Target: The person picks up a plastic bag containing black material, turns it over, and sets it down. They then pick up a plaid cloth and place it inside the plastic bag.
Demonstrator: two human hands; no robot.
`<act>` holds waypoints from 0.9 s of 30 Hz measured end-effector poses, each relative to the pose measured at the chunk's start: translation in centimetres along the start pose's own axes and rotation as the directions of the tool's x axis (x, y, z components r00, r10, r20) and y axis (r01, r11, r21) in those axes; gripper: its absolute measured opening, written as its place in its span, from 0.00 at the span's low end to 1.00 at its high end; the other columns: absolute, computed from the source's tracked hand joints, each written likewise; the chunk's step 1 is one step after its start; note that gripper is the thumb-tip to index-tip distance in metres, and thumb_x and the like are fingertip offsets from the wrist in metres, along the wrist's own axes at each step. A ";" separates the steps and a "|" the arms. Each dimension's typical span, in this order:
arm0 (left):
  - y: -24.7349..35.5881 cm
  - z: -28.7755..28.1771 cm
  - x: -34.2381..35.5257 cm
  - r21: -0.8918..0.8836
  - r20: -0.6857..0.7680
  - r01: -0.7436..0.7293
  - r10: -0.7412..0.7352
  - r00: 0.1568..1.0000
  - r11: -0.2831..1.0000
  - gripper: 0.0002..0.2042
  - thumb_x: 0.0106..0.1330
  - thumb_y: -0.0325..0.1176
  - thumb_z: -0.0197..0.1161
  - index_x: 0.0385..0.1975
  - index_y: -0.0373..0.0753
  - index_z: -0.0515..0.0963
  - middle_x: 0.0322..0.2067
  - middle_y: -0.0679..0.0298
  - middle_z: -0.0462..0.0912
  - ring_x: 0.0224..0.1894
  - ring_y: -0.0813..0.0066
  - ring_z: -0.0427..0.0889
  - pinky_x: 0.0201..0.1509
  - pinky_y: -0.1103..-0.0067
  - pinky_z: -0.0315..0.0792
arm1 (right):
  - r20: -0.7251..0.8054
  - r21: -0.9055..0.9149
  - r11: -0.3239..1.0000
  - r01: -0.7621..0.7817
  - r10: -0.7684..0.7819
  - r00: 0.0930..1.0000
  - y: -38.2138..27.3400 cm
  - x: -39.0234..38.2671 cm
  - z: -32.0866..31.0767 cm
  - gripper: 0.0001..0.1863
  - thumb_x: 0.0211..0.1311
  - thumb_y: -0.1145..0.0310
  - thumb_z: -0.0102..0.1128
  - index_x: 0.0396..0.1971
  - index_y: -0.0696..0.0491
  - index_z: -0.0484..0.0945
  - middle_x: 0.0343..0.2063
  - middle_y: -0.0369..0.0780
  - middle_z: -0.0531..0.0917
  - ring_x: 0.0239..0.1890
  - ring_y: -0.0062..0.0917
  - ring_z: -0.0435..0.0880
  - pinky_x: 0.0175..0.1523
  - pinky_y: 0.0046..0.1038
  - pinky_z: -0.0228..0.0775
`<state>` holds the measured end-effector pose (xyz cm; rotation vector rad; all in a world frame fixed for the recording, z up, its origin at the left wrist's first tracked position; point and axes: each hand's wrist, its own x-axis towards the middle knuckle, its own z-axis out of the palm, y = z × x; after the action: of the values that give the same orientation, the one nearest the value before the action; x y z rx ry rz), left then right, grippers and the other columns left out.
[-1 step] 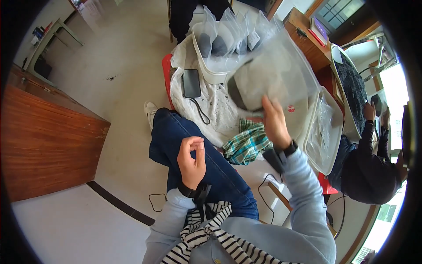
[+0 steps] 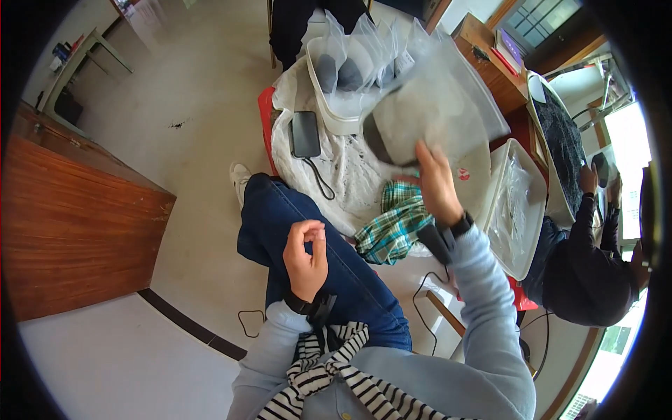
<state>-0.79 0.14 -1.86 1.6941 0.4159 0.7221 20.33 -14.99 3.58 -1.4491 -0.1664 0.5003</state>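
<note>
My right hand [image 2: 437, 183] is raised over a round white table [image 2: 350, 175] and grips a large clear plastic bag [image 2: 434, 112] with a grey, dark-ended item inside. The bag hangs tilted in front of a white tub [image 2: 334, 115] that holds several similar clear bags with dark contents. My left hand [image 2: 306, 257] hovers over my blue-jeaned thigh [image 2: 294, 210], fingers curled and thumb touching the forefinger, with nothing visible in it. Just below my right hand, at the table's near edge, lies a green plaid cloth [image 2: 392, 225].
A black flat device [image 2: 305, 133] with a cable lies on the table's left side. A white tray [image 2: 521, 203] lined with clear plastic sits to the right. Another person in dark clothes [image 2: 588, 273] works at the far right. A wooden cabinet [image 2: 70, 224] stands on the left.
</note>
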 end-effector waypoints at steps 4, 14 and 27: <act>-1.0 0.3 -0.1 0.129 0.035 -0.098 0.094 0.995 0.987 0.04 0.64 0.22 0.56 0.37 0.33 0.73 0.33 0.60 0.78 0.30 0.74 0.77 0.36 0.82 0.71 | -0.070 -0.107 0.994 0.030 -0.038 0.997 -1.5 7.8 1.9 0.18 0.69 0.60 0.47 0.49 0.57 0.71 0.45 0.38 0.76 0.46 0.25 0.77 0.41 0.32 0.79; -1.5 0.6 0.9 0.133 0.046 -0.112 0.107 0.993 0.985 0.04 0.61 0.21 0.57 0.36 0.33 0.74 0.30 0.59 0.79 0.28 0.72 0.76 0.34 0.81 0.70 | 0.009 -0.845 0.483 0.229 -0.415 0.910 9.1 17.5 6.3 0.30 0.68 0.45 0.38 0.53 0.57 0.69 0.44 0.52 0.79 0.53 0.41 0.75 0.67 0.52 0.43; -1.9 0.6 1.0 0.143 0.051 -0.123 0.117 0.992 0.982 0.05 0.61 0.21 0.56 0.36 0.33 0.74 0.31 0.58 0.79 0.28 0.72 0.76 0.34 0.81 0.70 | 0.111 -0.959 0.244 0.142 -0.136 0.985 7.3 16.5 7.8 0.23 0.67 0.48 0.39 0.41 0.54 0.73 0.40 0.49 0.81 0.52 0.40 0.76 0.65 0.61 0.37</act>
<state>0.59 0.78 -3.53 1.8819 0.3459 0.7570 30.13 -0.70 -5.60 -2.6627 -0.7213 0.2002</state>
